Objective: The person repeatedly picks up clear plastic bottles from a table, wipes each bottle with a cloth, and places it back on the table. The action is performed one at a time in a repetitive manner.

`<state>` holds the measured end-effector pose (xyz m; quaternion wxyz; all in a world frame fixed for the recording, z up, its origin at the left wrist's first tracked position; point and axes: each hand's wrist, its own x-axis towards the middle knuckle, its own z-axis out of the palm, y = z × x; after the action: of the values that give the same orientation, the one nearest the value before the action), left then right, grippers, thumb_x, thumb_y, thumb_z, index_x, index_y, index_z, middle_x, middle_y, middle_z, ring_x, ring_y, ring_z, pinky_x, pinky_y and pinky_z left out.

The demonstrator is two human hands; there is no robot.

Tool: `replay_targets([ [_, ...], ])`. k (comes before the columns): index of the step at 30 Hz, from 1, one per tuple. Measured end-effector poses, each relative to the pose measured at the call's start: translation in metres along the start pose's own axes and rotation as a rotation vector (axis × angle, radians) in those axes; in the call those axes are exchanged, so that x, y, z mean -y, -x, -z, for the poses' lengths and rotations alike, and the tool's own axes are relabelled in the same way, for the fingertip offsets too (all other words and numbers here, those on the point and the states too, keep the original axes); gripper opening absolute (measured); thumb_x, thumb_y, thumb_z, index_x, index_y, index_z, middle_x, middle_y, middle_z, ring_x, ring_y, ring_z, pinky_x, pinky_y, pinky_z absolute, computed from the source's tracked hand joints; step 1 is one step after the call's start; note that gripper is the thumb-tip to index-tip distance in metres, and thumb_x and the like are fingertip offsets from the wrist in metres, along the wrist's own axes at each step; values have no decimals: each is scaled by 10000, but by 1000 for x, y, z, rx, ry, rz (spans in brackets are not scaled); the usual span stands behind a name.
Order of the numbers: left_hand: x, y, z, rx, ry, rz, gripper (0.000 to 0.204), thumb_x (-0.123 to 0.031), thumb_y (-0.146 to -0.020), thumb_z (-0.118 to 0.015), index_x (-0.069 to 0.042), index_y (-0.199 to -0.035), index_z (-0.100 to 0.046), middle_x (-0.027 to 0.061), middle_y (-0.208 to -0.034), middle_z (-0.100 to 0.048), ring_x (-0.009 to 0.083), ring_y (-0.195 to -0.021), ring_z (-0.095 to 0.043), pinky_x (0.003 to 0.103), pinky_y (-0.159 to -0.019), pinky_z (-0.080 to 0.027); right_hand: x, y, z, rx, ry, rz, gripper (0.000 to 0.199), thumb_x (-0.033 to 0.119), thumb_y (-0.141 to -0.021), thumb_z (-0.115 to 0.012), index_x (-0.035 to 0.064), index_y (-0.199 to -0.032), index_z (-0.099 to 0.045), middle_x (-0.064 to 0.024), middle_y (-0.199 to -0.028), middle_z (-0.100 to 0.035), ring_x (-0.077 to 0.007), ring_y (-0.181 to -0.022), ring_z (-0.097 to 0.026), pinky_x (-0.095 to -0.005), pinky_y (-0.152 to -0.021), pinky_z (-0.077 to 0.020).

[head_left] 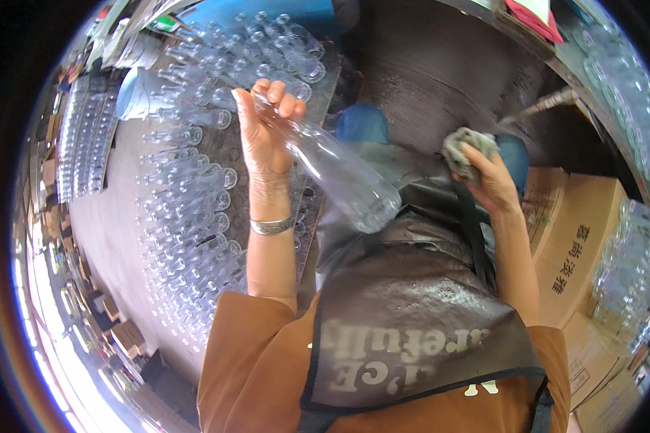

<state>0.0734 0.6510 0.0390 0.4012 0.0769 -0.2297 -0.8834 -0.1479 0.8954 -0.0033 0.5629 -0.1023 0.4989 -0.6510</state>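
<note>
A clear glass bottle (pixel 343 173) slants across the space over my lap, its neck up in my left hand (pixel 269 130) and its base pointing down to the right. The fingers of that hand are wrapped round the neck. My right hand (pixel 490 173) grips a crumpled grey-green rag (pixel 469 151), held above my right knee and apart from the bottle. Nothing shows inside the bottle. A dark, shiny apron (pixel 419 289) covers my front.
Many clear glass bottles (pixel 188 195) stand packed on the floor to my left. Further left is another block of bottles (pixel 87 137). A pale blue bucket (pixel 136 94) stands at the far left. On my right lie cardboard boxes (pixel 574 224) and more bottles (pixel 632 252).
</note>
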Motion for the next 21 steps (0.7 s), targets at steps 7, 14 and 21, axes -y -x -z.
replay_targets([
  [7, 60, 20, -24, 178, -50, 317, 407, -433, -984, -297, -96, -862, -492, -30, -550, -358, 59, -381, -327, 219, -391, -347, -3, 21, -40, 230, 21, -60, 328, 216, -837, -637, 17, -1086, -562, -45, -956, -617, -123, -829, -580, -259, -721, -477],
  [14, 75, 0, -24, 344, 390, 452, 468, -453, -963, -353, -20, -985, -529, -6, -587, -396, 66, -407, -388, 235, -427, -397, -28, 18, -18, 341, 123, -346, 299, 207, -838, -616, -33, -1014, -579, -138, -950, -663, -53, -573, -538, -166, -402, -397],
  [21, 96, 38, -40, -178, -390, 109, 485, -454, -955, -397, -4, -1114, -486, 78, -830, -590, 191, -714, -591, 351, -740, -504, -20, 32, -11, 386, 265, -286, 353, 282, -781, -667, 29, -1018, -602, -12, -843, -612, -62, -683, -532, -203, -536, -408],
])
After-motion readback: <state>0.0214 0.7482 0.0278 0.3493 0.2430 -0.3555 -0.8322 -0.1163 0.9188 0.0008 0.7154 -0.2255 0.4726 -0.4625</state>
